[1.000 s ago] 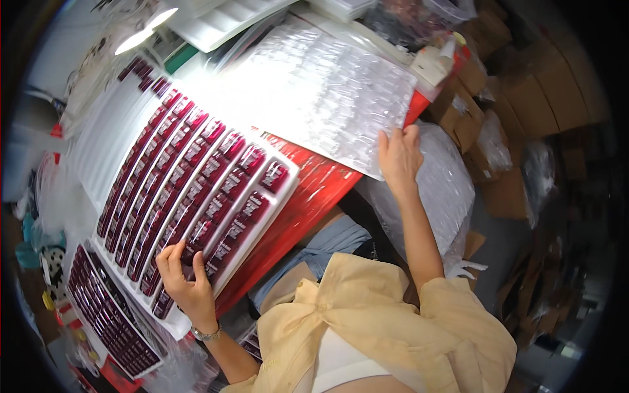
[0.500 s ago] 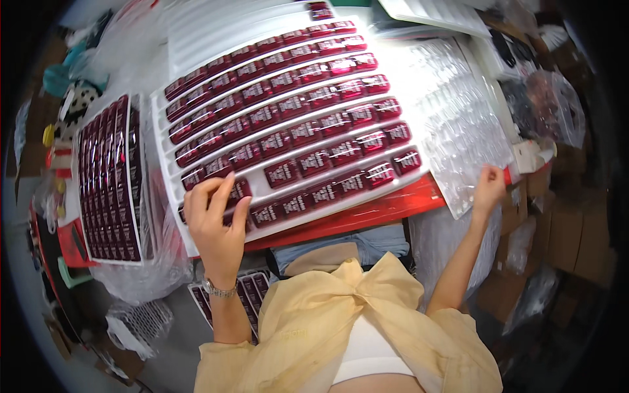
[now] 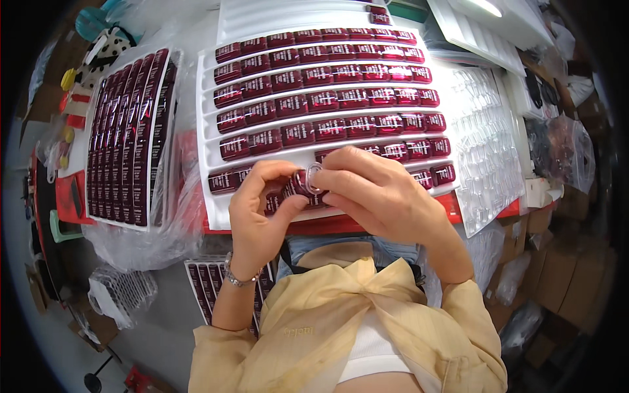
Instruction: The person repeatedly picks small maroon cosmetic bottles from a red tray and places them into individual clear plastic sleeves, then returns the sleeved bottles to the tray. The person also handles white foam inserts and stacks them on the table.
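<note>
Over the front rows of a white tray [image 3: 208, 124], my two hands meet. Pinched between the thumb and fingers of my left hand [image 3: 255, 213] is a small dark red bottle [image 3: 295, 187], lifted and tilted. My right hand [image 3: 393, 200] has its fingers closed round a small clear round plastic piece [image 3: 314, 173], held against the bottle's end. Whether the two are joined, I cannot tell. Rows of similar dark red bottles [image 3: 298, 134] with pale print lie in the tray, partly hidden by my hands.
To the right lies a sheet of clear plastic pieces [image 3: 488, 144]. Another filled tray [image 3: 124, 144] stands on the left by crumpled clear plastic [image 3: 151, 245]. A further filled tray [image 3: 203, 288] sits below the table edge. Cardboard boxes [image 3: 557, 262] are at the right.
My left hand has lifted a bottle from the tray's front left. My right hand has come left from the clear pieces, bringing one to the bottle. The view has shifted.
</note>
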The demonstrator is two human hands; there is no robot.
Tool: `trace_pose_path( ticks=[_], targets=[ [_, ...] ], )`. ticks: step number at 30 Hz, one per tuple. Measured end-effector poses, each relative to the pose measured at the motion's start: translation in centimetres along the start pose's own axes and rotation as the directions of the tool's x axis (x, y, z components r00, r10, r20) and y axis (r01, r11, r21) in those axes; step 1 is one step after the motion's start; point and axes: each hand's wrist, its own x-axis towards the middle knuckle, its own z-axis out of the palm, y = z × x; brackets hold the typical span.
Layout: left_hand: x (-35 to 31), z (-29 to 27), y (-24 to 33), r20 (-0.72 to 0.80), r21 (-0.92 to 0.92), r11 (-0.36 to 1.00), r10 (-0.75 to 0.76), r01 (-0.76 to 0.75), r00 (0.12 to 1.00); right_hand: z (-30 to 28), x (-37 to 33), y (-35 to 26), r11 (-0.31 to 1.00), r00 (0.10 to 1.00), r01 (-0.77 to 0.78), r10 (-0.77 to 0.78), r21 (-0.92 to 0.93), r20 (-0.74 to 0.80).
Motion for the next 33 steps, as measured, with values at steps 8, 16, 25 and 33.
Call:
trace_pose_path(
  ticks=[8, 16, 25, 33],
  targets=[
    [1.6, -1.7, -0.5, 0.278, -0.026, 0.995, 0.103, -0.100, 0.955, 0.8, -0.1, 1.6, 0.836, 0.919, -0.394, 0.344, 0.383, 0.193],
    [3.3, -1.3, -0.4, 0.376, 0.690, 0.565, 0.255, -0.453, 0.891, -3.0, -0.9, 2.4, 0.674, 0.758, -0.497, 0.644, 0.546, -0.104],
    [1.6, -6.6, 0.3, 0.206, 0.770, 0.579, 0.173, -0.269, 0.963, 1.7, -0.4, 2.4, 0.688, 0.813, -0.196, 0.512, 0.698, -0.276],
    [-2.6, -3.1, -1.8, 0.339, -0.527, 0.769, -0.200, 0.362, 0.919, 3.6, 2.0, -0.6, 0.721, 0.961, 0.136, 0.071, 0.680, -0.267]
  ],
)
